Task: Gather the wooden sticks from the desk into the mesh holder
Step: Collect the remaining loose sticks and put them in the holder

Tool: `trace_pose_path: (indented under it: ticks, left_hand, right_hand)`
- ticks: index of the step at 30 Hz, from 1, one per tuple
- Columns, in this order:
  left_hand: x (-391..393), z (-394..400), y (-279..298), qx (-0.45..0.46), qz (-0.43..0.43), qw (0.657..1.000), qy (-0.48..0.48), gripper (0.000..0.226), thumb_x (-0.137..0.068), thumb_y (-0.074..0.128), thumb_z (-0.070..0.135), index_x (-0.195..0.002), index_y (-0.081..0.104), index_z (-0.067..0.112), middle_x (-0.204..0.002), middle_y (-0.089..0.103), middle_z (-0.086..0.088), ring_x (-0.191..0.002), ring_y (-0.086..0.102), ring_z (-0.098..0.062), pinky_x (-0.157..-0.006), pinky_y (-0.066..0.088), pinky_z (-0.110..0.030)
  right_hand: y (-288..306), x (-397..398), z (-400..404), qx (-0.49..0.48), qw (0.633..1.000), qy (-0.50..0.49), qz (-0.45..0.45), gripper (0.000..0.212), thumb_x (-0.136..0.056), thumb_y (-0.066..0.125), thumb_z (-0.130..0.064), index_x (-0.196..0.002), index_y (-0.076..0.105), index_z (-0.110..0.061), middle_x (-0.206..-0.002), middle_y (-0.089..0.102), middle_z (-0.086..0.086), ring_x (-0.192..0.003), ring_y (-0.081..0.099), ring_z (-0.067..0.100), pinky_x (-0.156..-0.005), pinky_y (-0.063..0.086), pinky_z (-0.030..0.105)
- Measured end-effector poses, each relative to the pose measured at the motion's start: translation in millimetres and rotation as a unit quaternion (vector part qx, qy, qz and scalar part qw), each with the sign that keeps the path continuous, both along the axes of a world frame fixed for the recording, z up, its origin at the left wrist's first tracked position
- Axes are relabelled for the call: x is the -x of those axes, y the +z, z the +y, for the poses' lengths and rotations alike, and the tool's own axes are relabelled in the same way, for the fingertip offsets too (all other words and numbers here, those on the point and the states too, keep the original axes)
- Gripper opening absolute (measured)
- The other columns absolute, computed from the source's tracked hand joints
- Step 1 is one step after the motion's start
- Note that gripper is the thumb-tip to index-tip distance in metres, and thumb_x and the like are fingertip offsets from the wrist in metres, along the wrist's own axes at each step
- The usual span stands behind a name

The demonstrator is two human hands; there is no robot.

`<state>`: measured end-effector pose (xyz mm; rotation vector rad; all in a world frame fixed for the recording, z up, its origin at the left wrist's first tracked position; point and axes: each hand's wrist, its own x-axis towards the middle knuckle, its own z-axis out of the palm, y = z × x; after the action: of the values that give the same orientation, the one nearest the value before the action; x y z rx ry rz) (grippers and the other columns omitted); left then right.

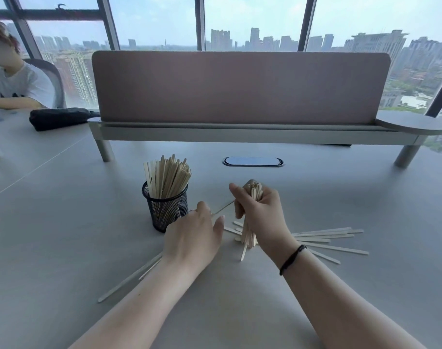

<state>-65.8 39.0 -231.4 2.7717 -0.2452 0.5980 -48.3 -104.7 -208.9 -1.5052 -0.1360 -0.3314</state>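
**Wooden sticks, mesh holder and two hands on a grey counter**

Mesh holder (168,209): black wire-mesh cylinder, upright on the smooth matte grey counter (63,222), left of centre. Packed with flat, pale wooden sticks (168,176) that fan out above its rim.

Right hand (259,210): fingers curled tight round an upright bundle of sticks (250,235), its lower ends on or just above the counter; one stick splays out at the bottom. A black cord bracelet (291,259) circles the wrist.

Left hand (193,238): palm down, just right of the holder, fingers curled. A single thin stick (223,207) runs from its fingertips towards the right hand; the grip itself is hidden from view.

Loose sticks, right (330,236): flat, round-ended, scattered in a fan on the counter behind the right wrist.

Loose sticks, near left (129,280): two long ones lying diagonally, partly under the left forearm.

Far side: pinkish felt divider screen (240,86) on a pale metal riser; oval cable port (252,161); black pouch (61,118) far left.
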Motion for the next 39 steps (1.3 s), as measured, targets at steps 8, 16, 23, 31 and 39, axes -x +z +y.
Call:
trace_pose_path:
  ticks: [8, 16, 23, 31, 39]
  left_hand:
    - [-5, 14, 33, 0.217, -0.096, 0.971, -0.007, 0.056, -0.094, 0.06, 0.033, -0.054, 0.024, 0.017, -0.041, 0.023, 0.003, -0.051, 0.025, -0.031, -0.045, 0.018, -0.03]
    - [-17, 26, 58, 0.543, -0.032, 0.831, -0.116, 0.062, -0.092, 0.061, 0.038, -0.057, 0.023, 0.004, -0.053, 0.02, -0.01, -0.049, 0.016, -0.024, -0.049, 0.018, -0.035]
    - [-16, 29, 19, 0.56, 0.05, 0.82, -0.11, 0.063, -0.083, 0.069, 0.034, -0.056, 0.024, -0.002, -0.05, 0.019, -0.022, -0.046, 0.019, -0.038, -0.045, 0.023, -0.044]
    - [-12, 26, 20, 0.564, 0.051, 0.817, -0.107, 0.06, -0.087, 0.067, 0.029, -0.055, 0.024, 0.001, -0.051, 0.023, -0.009, -0.049, 0.02, -0.024, -0.046, 0.021, -0.045]
    - [-39, 55, 97, 0.728, -0.019, 0.67, -0.146, 0.057, -0.099, 0.054, 0.031, -0.061, 0.012, 0.021, -0.048, 0.011, 0.003, -0.04, 0.009, -0.011, -0.042, 0.008, -0.022]
  right_hand:
    - [11, 4, 2, -0.027, 1.0, -0.007, 0.005, 0.059, -0.093, 0.068, -0.033, -0.063, 0.03, 0.001, -0.053, 0.033, 0.011, -0.045, 0.029, 0.019, -0.046, 0.028, 0.027]
    - [9, 12, 11, 0.004, 1.0, 0.026, 0.005, 0.061, -0.094, 0.067, -0.026, -0.06, 0.025, 0.003, -0.052, 0.028, 0.011, -0.044, 0.023, 0.018, -0.048, 0.022, 0.03]
    - [6, 9, 17, -0.014, 0.999, 0.036, 0.015, 0.054, -0.093, 0.069, -0.02, -0.057, 0.033, -0.002, -0.049, 0.033, 0.008, -0.041, 0.028, 0.018, -0.043, 0.03, 0.026]
    - [5, 9, 18, 0.01, 0.999, 0.043, 0.01, 0.06, -0.095, 0.067, -0.025, -0.06, 0.027, 0.004, -0.054, 0.028, 0.012, -0.047, 0.023, 0.018, -0.044, 0.026, 0.023]
    - [10, 10, 28, 0.011, 0.998, 0.061, 0.017, 0.061, -0.099, 0.059, -0.025, -0.047, 0.029, -0.016, -0.044, 0.025, 0.003, -0.042, 0.018, 0.015, -0.044, 0.022, 0.02]
